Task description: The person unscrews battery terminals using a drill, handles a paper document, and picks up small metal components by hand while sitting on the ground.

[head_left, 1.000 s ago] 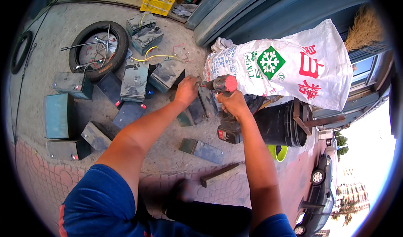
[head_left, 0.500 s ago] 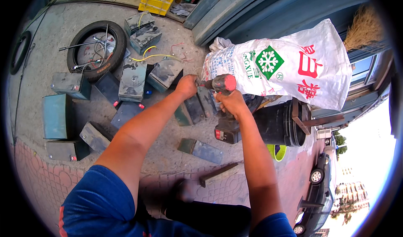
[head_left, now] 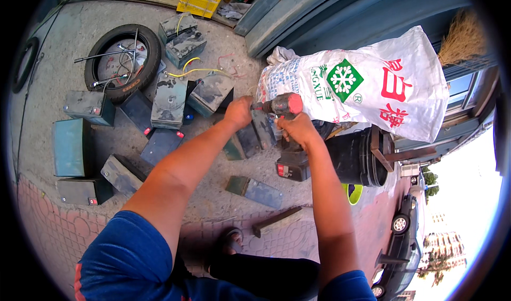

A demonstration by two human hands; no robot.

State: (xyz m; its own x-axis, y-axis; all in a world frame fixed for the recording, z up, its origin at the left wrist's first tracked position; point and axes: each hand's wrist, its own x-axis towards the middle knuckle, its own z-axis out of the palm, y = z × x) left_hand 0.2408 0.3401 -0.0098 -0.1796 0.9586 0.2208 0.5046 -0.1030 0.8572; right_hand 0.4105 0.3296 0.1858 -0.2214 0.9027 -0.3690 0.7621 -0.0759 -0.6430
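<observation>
In my right hand (head_left: 298, 129) is a red-and-black cordless drill (head_left: 287, 104), fingers wrapped round its grip. The drill lies nearly level, chuck pointing left, its battery pack (head_left: 293, 171) toward me. My left hand (head_left: 239, 112) is closed right at the chuck end; what its fingers hold is hidden. Below the two hands stand dusty dark block batteries (head_left: 248, 139). A grey battery (head_left: 211, 92) sits just beyond my left hand. Nearer to me a green-and-grey battery (head_left: 254, 190) lies by itself on the concrete.
Several more block batteries (head_left: 169, 101) crowd the left, beside a tyre (head_left: 143, 77) with tools inside its ring. A white woven sack (head_left: 367, 82) leans at the right above a black bucket (head_left: 354, 154). A wooden block (head_left: 278, 221) lies near my sandalled foot (head_left: 232, 241).
The drill's battery pack and my right hand have shifted slightly to the right. My foot shows clearly now, where it was blurred before. Both hands keep their hold.
</observation>
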